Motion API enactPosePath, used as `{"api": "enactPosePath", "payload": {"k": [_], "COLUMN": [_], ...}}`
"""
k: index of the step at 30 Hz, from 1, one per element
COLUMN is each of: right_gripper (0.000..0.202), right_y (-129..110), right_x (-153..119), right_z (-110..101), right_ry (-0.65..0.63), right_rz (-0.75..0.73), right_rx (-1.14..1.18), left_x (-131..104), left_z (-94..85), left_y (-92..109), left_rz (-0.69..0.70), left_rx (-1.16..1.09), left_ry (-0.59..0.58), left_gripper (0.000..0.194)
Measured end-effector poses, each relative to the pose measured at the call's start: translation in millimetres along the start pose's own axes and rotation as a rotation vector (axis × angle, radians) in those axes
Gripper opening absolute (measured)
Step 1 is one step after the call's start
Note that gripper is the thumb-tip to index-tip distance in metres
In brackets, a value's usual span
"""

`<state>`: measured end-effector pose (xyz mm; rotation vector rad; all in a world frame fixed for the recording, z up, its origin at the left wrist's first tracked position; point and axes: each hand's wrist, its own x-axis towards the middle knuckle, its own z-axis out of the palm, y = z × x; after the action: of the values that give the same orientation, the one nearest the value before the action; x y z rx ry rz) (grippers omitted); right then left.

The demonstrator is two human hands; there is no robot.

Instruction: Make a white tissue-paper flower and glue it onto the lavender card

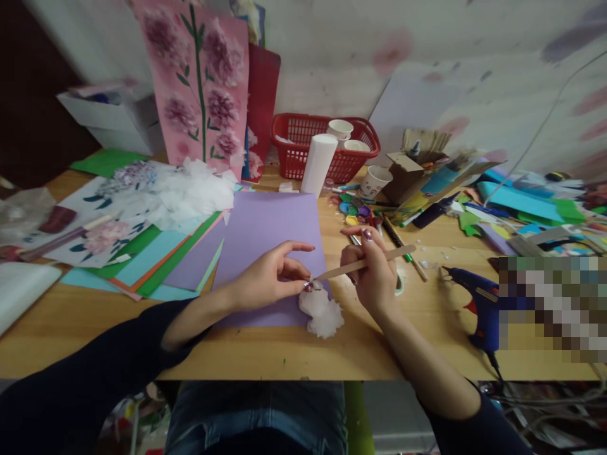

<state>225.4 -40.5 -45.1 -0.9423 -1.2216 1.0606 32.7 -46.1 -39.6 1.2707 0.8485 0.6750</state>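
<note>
My left hand pinches the upper end of a white tissue-paper flower between thumb and fingers, just over the table's front part. In my right hand is a wooden craft stick, slanting down to the left. Its tip meets the flower close to my left fingertips; whether anything sits on the tip cannot be made out. A sheet of purple paper lies flat beneath my left hand, and the flower hangs over its right edge.
A blue glue gun lies at the right with its cord. At the back stand a red basket, a white paper roll and a paper cup. White tissue flowers and coloured sheets cover the left side. Open paint pots stand mid-right.
</note>
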Motion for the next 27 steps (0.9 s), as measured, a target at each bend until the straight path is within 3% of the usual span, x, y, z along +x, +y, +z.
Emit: {"api": "enactPosePath", "payload": {"k": [4,9,19,27], "right_gripper": [0.025,0.025,0.025,0.022], "right_y": [-2.3,-5.9,-8.9,-8.1], "right_x": [0.2,-4.8,-2.4,-8.7], "right_z": [-2.3,-0.8,1.6,0.6], "right_ry": [0.053,-0.006,0.007,0.011], "right_rz": [-0.054,-0.049,-0.057,-0.156], "right_rx": [-0.007,-0.006,0.016,0.056], "left_x": [0.9,1.0,-0.9,0.5], "left_z": [-4.1,-3.6,0.0,2.5], "left_y": [-0.9,0.8,1.9,-0.5], "left_rz": [-0.007,-0.027,-0.016,-0.049], "left_rx": [0.079,0.019,0.019,-0.197], "left_ry": [0.067,0.118,0.071,0.052], "left_gripper": [0.06,0.059,0.058,0.059]}}
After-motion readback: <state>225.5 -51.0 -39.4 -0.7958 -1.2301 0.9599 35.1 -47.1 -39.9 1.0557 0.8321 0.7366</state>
